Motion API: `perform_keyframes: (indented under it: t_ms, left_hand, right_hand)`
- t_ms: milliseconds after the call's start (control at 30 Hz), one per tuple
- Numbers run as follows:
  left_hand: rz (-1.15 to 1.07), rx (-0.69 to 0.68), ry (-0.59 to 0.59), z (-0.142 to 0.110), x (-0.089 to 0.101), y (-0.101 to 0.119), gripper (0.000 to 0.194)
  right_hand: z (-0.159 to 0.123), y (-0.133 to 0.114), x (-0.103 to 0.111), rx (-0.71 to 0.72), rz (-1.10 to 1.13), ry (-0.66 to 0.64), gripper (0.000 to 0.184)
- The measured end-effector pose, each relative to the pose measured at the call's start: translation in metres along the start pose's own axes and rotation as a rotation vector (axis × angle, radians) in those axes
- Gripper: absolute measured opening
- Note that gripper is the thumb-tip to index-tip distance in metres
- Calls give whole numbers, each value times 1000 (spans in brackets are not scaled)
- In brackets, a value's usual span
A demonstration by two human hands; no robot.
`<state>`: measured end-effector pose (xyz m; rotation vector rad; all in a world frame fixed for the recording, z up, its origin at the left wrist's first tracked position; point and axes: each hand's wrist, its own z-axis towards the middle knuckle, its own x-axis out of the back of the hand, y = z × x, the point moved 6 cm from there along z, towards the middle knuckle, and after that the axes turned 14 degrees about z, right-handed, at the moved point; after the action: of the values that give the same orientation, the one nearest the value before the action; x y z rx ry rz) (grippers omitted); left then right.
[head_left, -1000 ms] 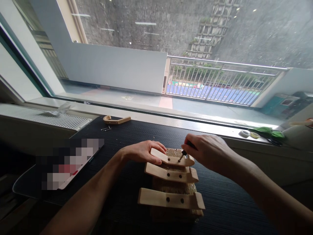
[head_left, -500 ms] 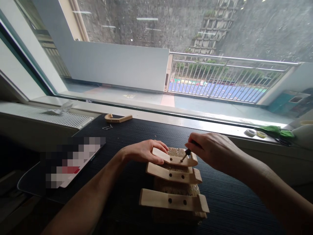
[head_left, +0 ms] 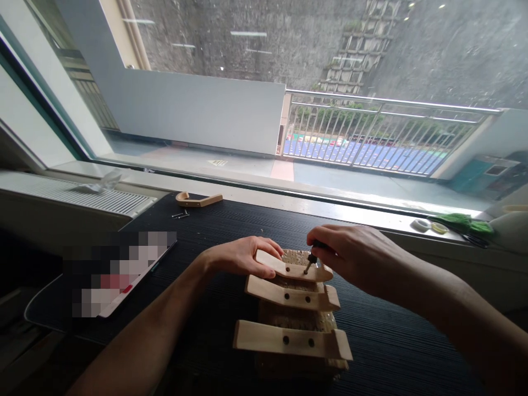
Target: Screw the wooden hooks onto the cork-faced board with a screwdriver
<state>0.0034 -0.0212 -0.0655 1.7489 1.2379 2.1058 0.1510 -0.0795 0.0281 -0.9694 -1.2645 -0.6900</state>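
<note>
A: Position of the far wooden hook (head_left: pixel 296 271)?
B: Across the far end of the textured block (head_left: pixel 297 256), with two visible holes.
A: State of the left fingers?
B: Gripping the hook's left end: left hand (head_left: pixel 233 256) beside the block, thumb on the near edge.
A: And the right?
B: Closed round the screwdriver (head_left: pixel 313 258), right hand (head_left: pixel 363 253) to the right of the block, tip at the right-hand hole.
A: Advice for good driving?
B: Align the shaft with the hole. Press along the shaft, turn evenly, and brace the hook against twisting. Ease off at any slip or sudden resistance.
A: Other parts?
B: Across the block, nearer: middle hook (head_left: pixel 268 290), then near hook (head_left: pixel 264 336). Beyond the block, to the left, on the dark surface (head_left: pixel 235 223): spare hook (head_left: pixel 202 203) and small screws (head_left: pixel 180 215).
</note>
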Motion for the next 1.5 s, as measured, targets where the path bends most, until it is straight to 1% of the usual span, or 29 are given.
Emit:
perform_keyframes:
  t_ms: [100,200,300,400,433,500,600,667,733,933,1000,1133,1233,1300,1400,1467,1500]
  left_hand:
    - [1,10,-2,0,0,-1,36]
    - [14,12,-6,1,-1,0,36]
    - [26,4,-6,1,0,1,36]
    - [28,2,-7,0,1,2,37]
    - [30,2,-8,0,1,3,37]
    - [32,-1,-9,-1,1,3,37]
    - [27,0,-4,-2,0,2,37]
    - [25,3,-2,-2,0,2,37]
    - [23,4,-1,-1,-1,1,36]
    - [19,8,-14,0,-1,1,36]
    - [15,17,-18,0,-1,2,37]
    - [18,28,-23,-1,0,3,36]
    - [20,19,-21,-1,0,3,37]
    - [24,15,-14,-2,0,3,37]
    - [37,15,-7,-2,0,3,37]
    - [39,16,-6,-2,0,3,36]
    - [37,15,-4,-2,0,3,35]
  right_hand:
    - [0,2,-7,-32,-42,49,18]
    - [2,4,-11,-144,-105,111,21]
    - [4,2,-9,-251,-179,121,26]
    - [6,2,-4,-304,-215,118,31]
    - [7,3,-3,-294,-200,116,31]
    - [7,2,-1,-218,-150,104,26]
    - [6,1,-2,-102,-111,35,19]
    - [6,2,-4,-89,-111,-25,22]
    - [7,4,-7,-107,-126,-46,24]
    - [7,14,-9,-213,-204,15,29]
    - [4,17,-7,-235,-175,22,26]
    - [-3,18,0,-228,-24,7,18]
    - [-7,17,8,-171,14,40,18]
    - [-7,14,10,-91,27,50,16]
    - [-7,8,2,30,66,35,21]
    - [-6,7,-5,61,51,65,22]
    - [-5,8,-8,51,30,88,22]
